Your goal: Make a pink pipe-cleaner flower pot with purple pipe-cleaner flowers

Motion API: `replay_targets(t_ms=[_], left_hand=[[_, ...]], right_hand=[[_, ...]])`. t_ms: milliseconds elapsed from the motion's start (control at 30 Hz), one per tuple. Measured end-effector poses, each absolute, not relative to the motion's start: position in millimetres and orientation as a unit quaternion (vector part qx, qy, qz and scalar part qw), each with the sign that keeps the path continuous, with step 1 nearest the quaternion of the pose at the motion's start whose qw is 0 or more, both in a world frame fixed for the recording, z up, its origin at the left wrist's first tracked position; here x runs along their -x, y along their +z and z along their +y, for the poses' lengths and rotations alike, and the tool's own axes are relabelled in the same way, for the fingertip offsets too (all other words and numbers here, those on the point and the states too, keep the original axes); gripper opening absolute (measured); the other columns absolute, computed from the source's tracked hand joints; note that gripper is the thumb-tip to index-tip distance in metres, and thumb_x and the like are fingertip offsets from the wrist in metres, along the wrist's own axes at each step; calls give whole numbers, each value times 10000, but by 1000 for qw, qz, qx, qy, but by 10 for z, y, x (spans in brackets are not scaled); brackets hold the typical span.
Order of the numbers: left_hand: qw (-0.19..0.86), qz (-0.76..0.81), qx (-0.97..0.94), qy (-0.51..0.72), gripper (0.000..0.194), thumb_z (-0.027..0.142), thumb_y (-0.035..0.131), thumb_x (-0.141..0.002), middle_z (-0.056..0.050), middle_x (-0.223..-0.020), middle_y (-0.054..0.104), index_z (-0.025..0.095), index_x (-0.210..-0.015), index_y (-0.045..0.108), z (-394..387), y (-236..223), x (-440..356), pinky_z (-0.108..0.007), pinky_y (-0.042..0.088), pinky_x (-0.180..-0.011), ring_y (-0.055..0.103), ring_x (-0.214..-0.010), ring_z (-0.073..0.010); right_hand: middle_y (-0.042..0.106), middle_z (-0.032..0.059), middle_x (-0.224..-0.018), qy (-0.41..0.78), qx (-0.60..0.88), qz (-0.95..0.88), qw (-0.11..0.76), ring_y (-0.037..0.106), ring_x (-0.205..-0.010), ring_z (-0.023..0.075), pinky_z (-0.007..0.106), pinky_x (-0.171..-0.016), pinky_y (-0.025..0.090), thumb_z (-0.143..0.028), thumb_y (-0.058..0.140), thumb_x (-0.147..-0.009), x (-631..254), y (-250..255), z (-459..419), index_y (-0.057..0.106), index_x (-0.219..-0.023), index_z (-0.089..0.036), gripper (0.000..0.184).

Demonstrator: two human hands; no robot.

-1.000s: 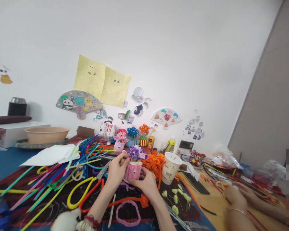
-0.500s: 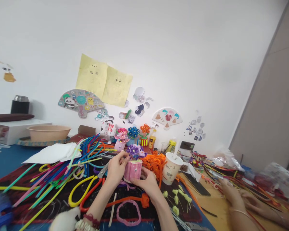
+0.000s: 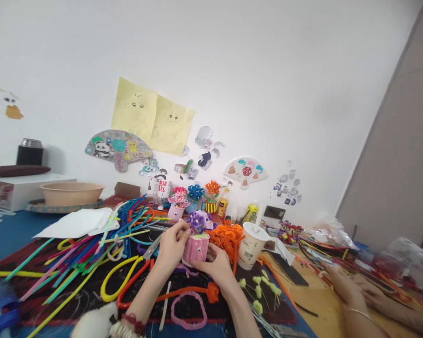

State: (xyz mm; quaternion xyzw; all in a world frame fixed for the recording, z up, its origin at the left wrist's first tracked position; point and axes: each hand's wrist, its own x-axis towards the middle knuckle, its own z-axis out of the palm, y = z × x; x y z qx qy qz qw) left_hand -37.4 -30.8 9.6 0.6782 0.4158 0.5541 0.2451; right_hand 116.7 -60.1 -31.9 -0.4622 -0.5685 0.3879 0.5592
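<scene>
Grip: our right hand (image 3: 215, 265) clasps the pink pot (image 3: 193, 249); our left hand (image 3: 174, 243) bunches fingertips at its left edge, hold unclear | pot: upright, left of the orange pile (image 3: 226, 238) | done, we judge: covering, eye (image 3: 199, 249), purple flowers (image 3: 198, 220) | left: can't tell

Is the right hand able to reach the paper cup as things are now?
Probably yes: the paper cup stands near the right hand, with some orange strands between, but this hand would first have to leave the pink pot.
</scene>
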Motion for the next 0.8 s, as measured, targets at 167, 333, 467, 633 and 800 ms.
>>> replay_targets(t_ms=[167,333,467,633,800], left_hand=[[254,407,-681,553,191,357,473,-718,75,-512,273,177,-688,529,-299,89,382,-218,221,-526,289,-509,-103],[258,399,-678,561,215,380,458,-737,69,-544,288,175,-730,525,-299,95,382,-218,245,-543,306,-530,-107],[263,397,-673,566,233,390,457,-741,67,-552,300,170,-759,533,-309,102,380,-219,258,-545,312,-531,-108],[263,401,-671,566,231,387,446,-752,62,-562,316,170,-749,526,-323,119,395,-221,260,-549,316,-532,-105],[246,405,-676,565,229,384,440,-769,65,-557,308,174,-764,533,-334,112,379,-220,244,-544,301,-527,-101]], right_hand=[[699,135,-1018,393,447,-562,574,646,-957,303,450,-907,468,-320,858,-447,-1155,-300,-636,635,-1033,-124,657],[690,130,-1047,402,446,-555,576,638,-978,301,443,-918,462,-306,860,-437,-1146,-264,-652,633,-1037,-133,664],[696,124,-1030,400,441,-555,581,637,-986,296,431,-924,462,-295,861,-437,-1150,-266,-646,634,-1027,-134,652],[697,124,-1031,408,434,-557,578,641,-982,292,419,-922,467,-263,867,-432,-1180,-290,-620,627,-1023,-136,650],[692,124,-1040,409,432,-559,577,639,-983,288,415,-916,466,-227,859,-445,-1199,-315,-593,615,-1037,-133,648]])
